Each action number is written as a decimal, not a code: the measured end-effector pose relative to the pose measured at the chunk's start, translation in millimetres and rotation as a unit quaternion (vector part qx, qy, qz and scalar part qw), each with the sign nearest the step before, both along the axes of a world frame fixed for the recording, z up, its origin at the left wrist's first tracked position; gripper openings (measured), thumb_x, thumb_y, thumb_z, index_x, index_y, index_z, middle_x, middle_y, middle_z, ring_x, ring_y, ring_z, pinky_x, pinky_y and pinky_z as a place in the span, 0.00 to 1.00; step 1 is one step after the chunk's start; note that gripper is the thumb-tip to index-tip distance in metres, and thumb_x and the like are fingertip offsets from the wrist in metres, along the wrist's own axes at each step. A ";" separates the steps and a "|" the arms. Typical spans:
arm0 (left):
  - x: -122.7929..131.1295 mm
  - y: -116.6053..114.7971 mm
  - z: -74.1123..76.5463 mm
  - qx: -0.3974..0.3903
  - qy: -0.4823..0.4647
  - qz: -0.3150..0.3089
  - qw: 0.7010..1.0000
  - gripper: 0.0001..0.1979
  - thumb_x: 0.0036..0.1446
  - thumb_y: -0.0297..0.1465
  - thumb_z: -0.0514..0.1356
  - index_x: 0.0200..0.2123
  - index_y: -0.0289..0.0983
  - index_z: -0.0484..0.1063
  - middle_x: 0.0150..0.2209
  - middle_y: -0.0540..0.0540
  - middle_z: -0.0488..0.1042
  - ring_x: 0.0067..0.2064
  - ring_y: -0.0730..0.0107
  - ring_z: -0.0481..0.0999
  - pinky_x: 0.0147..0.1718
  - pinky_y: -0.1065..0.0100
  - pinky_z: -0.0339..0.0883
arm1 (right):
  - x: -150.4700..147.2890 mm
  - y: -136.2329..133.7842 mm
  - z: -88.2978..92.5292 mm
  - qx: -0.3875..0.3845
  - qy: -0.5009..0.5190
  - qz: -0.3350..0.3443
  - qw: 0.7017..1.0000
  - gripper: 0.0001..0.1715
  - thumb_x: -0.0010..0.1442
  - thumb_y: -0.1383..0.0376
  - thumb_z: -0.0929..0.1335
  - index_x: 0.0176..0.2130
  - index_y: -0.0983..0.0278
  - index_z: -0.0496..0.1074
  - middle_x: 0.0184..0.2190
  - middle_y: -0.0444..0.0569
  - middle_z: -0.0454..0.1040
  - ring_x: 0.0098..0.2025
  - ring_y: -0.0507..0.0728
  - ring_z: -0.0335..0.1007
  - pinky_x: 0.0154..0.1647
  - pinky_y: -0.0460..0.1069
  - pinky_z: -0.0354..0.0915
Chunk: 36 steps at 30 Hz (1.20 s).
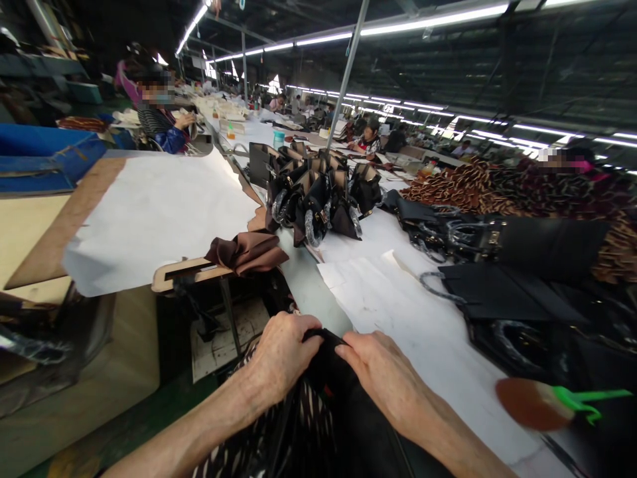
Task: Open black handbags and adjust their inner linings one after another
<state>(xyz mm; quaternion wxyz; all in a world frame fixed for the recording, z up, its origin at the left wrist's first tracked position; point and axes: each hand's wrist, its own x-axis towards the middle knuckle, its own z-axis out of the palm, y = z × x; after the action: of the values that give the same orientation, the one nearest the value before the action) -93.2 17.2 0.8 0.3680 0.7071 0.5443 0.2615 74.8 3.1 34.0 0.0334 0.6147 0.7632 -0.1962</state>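
My left hand [288,345] pinches the upper edge of a black bag [361,411] between thumb and fingers. A short way to the right, my right hand [375,368] grips the same edge, fingers closed on it. The bag lies low against my lap, and its lower part fades into dark clothing, so its full shape is hidden. Just beyond my hands are the edge of the worktable [308,285] and a white paper sheet [378,299] spread on it.
Standing black handbags [318,186] crowd the table ahead; flat black bags [502,292] lie right. Near right is a brown bottle with a green nozzle [535,403]. Brown cloth [246,252] rests on a wooden-edged stand at left. Co-workers [166,119] sit farther back.
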 end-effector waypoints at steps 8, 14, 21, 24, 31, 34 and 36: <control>-1.7 6.2 8.1 0.029 0.042 -0.071 0.996 0.12 0.52 0.26 0.52 0.25 0.36 0.75 0.19 0.50 0.69 0.23 0.72 0.66 0.25 0.73 0.56 | 3.9 0.1 0.7 -0.010 0.019 0.003 1.000 0.17 0.62 0.59 0.56 0.26 0.62 0.62 0.25 0.47 0.68 0.29 0.54 0.61 0.29 0.48 0.51; 0.8 6.3 10.1 0.010 0.030 -0.068 0.997 0.11 0.50 0.25 0.52 0.24 0.35 0.74 0.20 0.50 0.69 0.24 0.72 0.66 0.27 0.72 0.55 | 7.9 1.3 2.4 -0.005 0.024 0.027 0.999 0.17 0.62 0.60 0.58 0.25 0.62 0.64 0.23 0.45 0.69 0.28 0.54 0.62 0.29 0.48 0.51; 2.8 4.7 6.9 -0.007 -0.016 -0.072 0.997 0.11 0.46 0.24 0.50 0.23 0.34 0.73 0.19 0.51 0.65 0.24 0.73 0.63 0.26 0.72 0.53 | -5.9 2.3 5.4 -0.005 0.058 0.028 0.998 0.06 0.56 0.62 0.67 0.35 0.61 0.68 0.30 0.44 0.75 0.32 0.55 0.69 0.30 0.47 0.54; 4.4 3.6 6.5 -0.019 -0.033 -0.073 0.997 0.11 0.44 0.24 0.50 0.20 0.33 0.71 0.18 0.52 0.63 0.24 0.74 0.62 0.25 0.73 0.53 | -11.9 5.8 0.3 0.016 0.040 0.057 0.997 0.08 0.60 0.62 0.62 0.35 0.62 0.69 0.28 0.47 0.75 0.31 0.56 0.70 0.28 0.47 0.53; -16.2 15.6 0.8 -0.148 -0.172 -0.138 0.964 0.13 0.52 0.30 0.52 0.38 0.33 0.73 0.31 0.49 0.73 0.32 0.70 0.68 0.31 0.72 0.60 | -9.5 25.6 1.6 0.013 0.012 0.094 0.995 0.13 0.61 0.63 0.60 0.30 0.63 0.71 0.24 0.46 0.72 0.29 0.54 0.66 0.27 0.47 0.50; -33.6 17.6 -2.3 -0.155 -0.227 -0.093 0.957 0.19 0.55 0.36 0.55 0.47 0.32 0.67 0.43 0.43 0.72 0.43 0.64 0.70 0.42 0.68 0.62 | -1.2 40.9 3.7 0.020 0.035 0.069 0.997 0.12 0.60 0.65 0.60 0.32 0.61 0.72 0.26 0.45 0.72 0.33 0.54 0.66 0.31 0.47 0.52; -42.1 14.5 -5.2 -0.170 -0.238 -0.063 0.954 0.23 0.54 0.39 0.57 0.50 0.31 0.64 0.49 0.40 0.70 0.49 0.62 0.68 0.48 0.66 0.59 | 4.3 52.0 3.6 0.023 0.053 0.052 0.997 0.11 0.59 0.65 0.60 0.33 0.61 0.72 0.28 0.45 0.72 0.34 0.53 0.65 0.33 0.46 0.53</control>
<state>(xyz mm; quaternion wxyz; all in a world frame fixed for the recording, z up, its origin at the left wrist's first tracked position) -135.3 31.7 -4.4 0.6169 0.5843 0.4320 0.3023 79.1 55.1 37.6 -0.0106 0.5633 0.7993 -0.2091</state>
